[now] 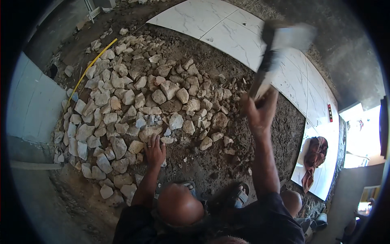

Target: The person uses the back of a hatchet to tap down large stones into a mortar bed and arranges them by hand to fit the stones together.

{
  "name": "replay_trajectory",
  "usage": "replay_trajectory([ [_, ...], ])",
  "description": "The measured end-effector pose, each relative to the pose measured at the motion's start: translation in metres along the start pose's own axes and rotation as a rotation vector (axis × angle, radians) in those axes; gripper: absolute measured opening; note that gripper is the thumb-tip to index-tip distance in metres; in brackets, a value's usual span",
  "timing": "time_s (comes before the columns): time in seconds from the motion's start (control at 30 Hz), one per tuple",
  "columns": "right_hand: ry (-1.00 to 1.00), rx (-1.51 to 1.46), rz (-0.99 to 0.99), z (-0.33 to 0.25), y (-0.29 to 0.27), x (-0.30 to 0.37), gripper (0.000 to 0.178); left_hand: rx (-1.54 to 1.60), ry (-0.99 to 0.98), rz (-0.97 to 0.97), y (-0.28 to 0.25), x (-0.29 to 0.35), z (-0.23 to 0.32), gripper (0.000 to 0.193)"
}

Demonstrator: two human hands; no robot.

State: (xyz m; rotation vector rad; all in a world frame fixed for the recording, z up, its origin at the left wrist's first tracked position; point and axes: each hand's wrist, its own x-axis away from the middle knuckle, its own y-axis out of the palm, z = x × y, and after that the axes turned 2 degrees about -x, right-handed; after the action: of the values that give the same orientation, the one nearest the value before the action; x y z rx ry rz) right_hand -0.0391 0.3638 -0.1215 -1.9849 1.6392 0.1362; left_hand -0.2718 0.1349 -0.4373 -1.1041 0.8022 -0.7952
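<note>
My right hand (262, 112) is raised at the right, closed round the handle of a hammer (266, 65). Motion smears the hammer's head, which is up over the white tiles. Low on the bed of rough stones, my left hand (155, 153) lies with its fingers stretched out. Its fingertips touch the near edge of a flat, pale brown stone (150, 133). Many loose, pale stones (118, 147) lie packed together to the left and beyond it. Dark, damp earth (207, 171) shows between my feet and the stones.
White marble-look tiles (239, 42) curve along the far and right sides. A brown-red cloth (316, 156) lies on the near right tile, and a small red tool (330, 113) is farther up. A yellow strip (92, 62) runs along the left stones. A pale blue wall (34, 99) stands left.
</note>
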Motion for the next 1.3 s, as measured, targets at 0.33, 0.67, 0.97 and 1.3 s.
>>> replay_trajectory([
  [0.33, 0.737, 0.241, -0.405, 0.214, 0.048, 0.098, 0.026, 0.106, -0.001, 0.011, 0.011, -0.001, 0.016, 0.048],
  [0.67, 0.165, -0.074, -0.014, 0.037, 0.031, 0.004, 0.023, -0.021, -0.031, -0.061, -0.004, 0.002, -0.006, 0.049],
  [0.97, 0.4, 0.417, -0.629, 0.214, 0.076, 0.091, 0.027, -0.034, 0.0, 0.026, 0.016, -0.001, -0.005, 0.049],
  [1.3, 0.135, 0.037, -0.02, 0.092, 0.068, 0.067, 0.027, -0.027, 0.004, 0.016, -0.007, 0.0, -0.012, 0.046],
])
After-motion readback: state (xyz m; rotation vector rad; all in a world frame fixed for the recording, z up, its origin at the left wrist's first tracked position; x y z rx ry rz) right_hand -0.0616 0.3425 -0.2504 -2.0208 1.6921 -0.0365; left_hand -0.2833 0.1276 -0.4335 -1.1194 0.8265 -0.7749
